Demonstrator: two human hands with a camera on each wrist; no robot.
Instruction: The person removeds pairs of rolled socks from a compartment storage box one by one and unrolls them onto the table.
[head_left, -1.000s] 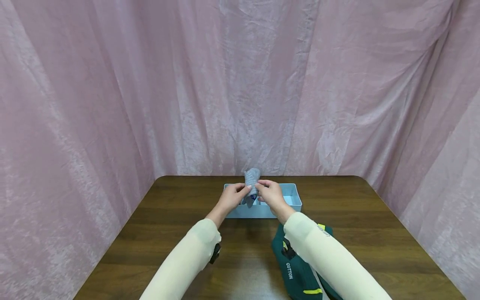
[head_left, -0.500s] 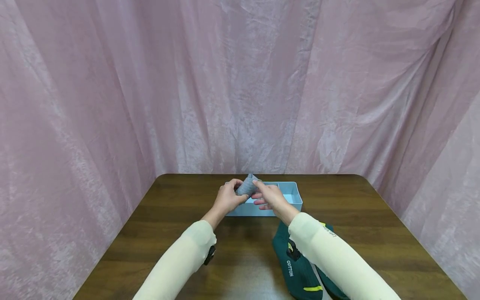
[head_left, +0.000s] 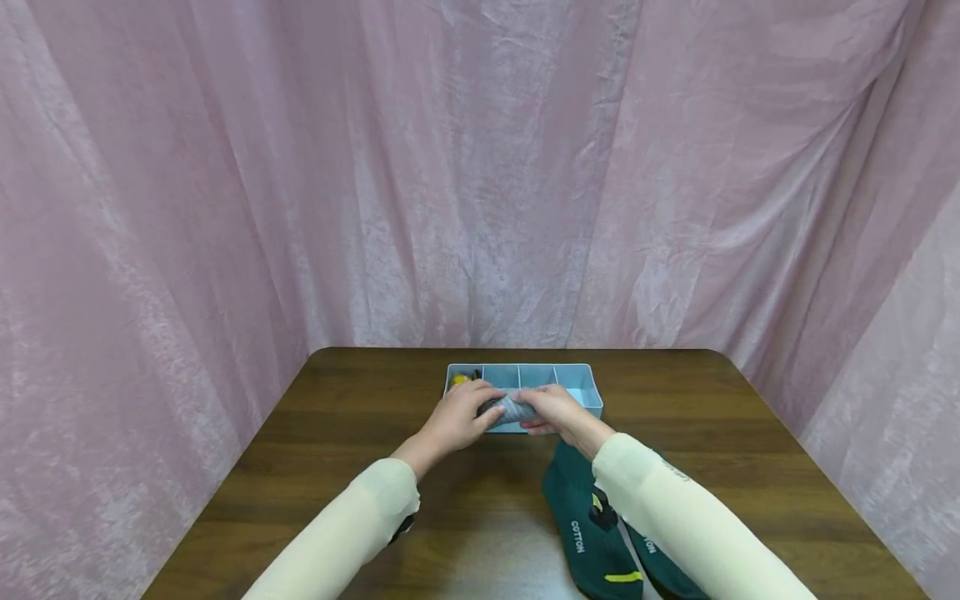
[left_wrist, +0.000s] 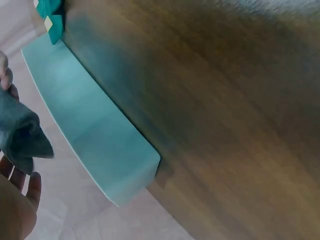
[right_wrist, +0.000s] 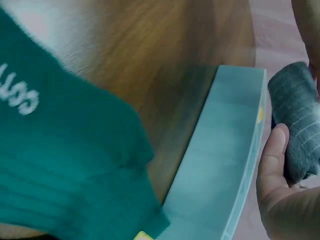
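Observation:
A grey ribbed sock (head_left: 513, 410), rolled into a short bundle, is held between both hands over the front of a light blue divided box (head_left: 597, 410). My left hand (head_left: 454, 417) grips its left end with fingers and thumb. On the other end, my right hand (head_left: 561, 412) holds it, the thumb along its side in the right wrist view. Loose fabric at one end of the roll (left_wrist: 25, 137) hangs open in the left wrist view. Inside the box, the far-left compartment contains something yellow and dark (head_left: 461, 379), partly hidden by the left hand.
A pair of dark green socks (head_left: 581, 525) with "COTTON" lettering and yellow marks lies in front of the box, partly under the right sleeve (head_left: 682, 508). The box stands near the back of the brown wooden table (head_left: 337, 408), with a pink curtain (head_left: 480, 183) behind.
The grey sock bundle has turned from upright to lying sideways and come lower and nearer. Both hands have shifted their hold to its two ends. The yellow item in the box has come into view.

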